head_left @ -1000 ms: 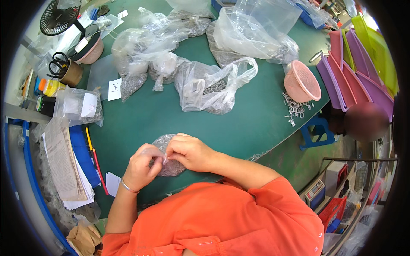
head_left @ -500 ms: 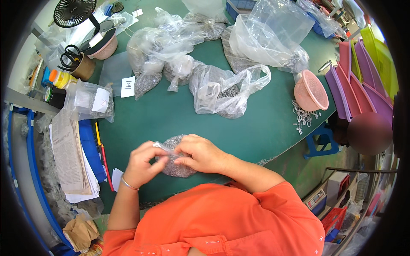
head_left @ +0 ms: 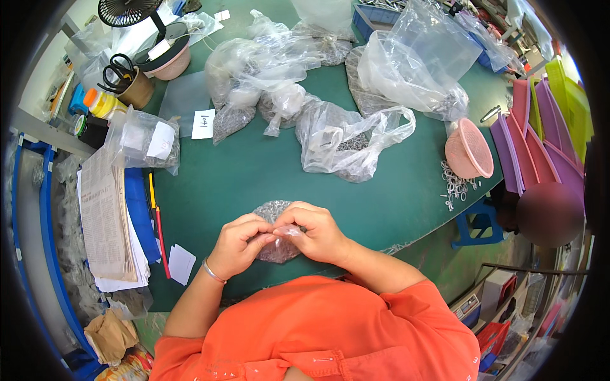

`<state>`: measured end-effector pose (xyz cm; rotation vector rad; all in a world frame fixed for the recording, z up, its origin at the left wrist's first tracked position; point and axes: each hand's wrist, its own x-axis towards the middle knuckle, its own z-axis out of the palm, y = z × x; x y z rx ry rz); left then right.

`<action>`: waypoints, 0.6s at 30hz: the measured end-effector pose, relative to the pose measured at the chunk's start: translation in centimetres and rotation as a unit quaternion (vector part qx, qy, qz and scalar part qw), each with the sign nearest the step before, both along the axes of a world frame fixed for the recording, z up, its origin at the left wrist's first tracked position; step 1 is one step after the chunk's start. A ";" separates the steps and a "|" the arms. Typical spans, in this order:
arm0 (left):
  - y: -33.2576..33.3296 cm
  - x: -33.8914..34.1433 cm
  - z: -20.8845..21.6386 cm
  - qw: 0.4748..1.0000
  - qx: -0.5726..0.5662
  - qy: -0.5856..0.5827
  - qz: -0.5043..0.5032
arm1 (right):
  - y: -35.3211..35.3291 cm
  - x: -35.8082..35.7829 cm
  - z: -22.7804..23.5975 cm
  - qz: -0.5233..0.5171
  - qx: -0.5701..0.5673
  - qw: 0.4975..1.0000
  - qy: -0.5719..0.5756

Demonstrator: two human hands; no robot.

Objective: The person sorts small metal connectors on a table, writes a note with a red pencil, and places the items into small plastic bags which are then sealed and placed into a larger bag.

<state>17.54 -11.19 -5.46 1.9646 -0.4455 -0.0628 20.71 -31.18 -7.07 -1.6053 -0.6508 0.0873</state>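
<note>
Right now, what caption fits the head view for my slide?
Head view: left hand and right hand pinch a clear bag on a green table.

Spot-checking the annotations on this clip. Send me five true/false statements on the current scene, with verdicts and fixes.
1. The left hand and the right hand both have fingers on a clear bag. True.
2. The pink basket sits at the left end of the table. False: the pink basket is near the right edge of the table, by some loose rings.
3. Scissors stand in a brown cup. True.
4. The blue stool is up on the table. False: the blue stool is on the floor beside it.
5. The newspaper lies right of both hands. False: the newspaper lies to their left.
</note>
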 end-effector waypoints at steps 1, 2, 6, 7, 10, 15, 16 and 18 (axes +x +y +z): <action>0.0 0.0 0.1 1.000 0.001 0.004 -0.001 | 0.0 0.1 0.1 -0.002 0.001 1.000 -0.005; 0.3 -0.3 0.1 1.000 0.014 0.000 0.003 | 0.2 -0.2 0.1 0.001 0.006 1.000 -0.005; 0.0 0.1 0.5 0.997 0.057 -0.058 0.004 | -0.2 0.0 0.1 -0.009 -0.017 1.000 -0.007; -0.1 0.2 0.5 0.994 0.064 -0.090 0.000 | -0.4 -0.1 0.3 -0.013 -0.023 1.000 0.001; 0.2 0.0 0.1 0.987 0.092 -0.123 0.042 | -0.3 -0.1 0.2 -0.026 -0.037 0.999 0.018; 2.2 0.1 1.1 0.972 0.078 -0.126 0.184 | -1.2 0.0 -0.9 -0.040 -0.044 0.998 0.038; 2.5 0.1 1.5 0.972 0.071 -0.121 0.188 | -1.4 -0.1 -1.1 -0.036 -0.046 0.997 0.059; 2.9 -0.2 2.0 0.976 0.050 -0.091 0.191 | -1.2 -0.1 -0.8 -0.024 -0.059 0.995 0.073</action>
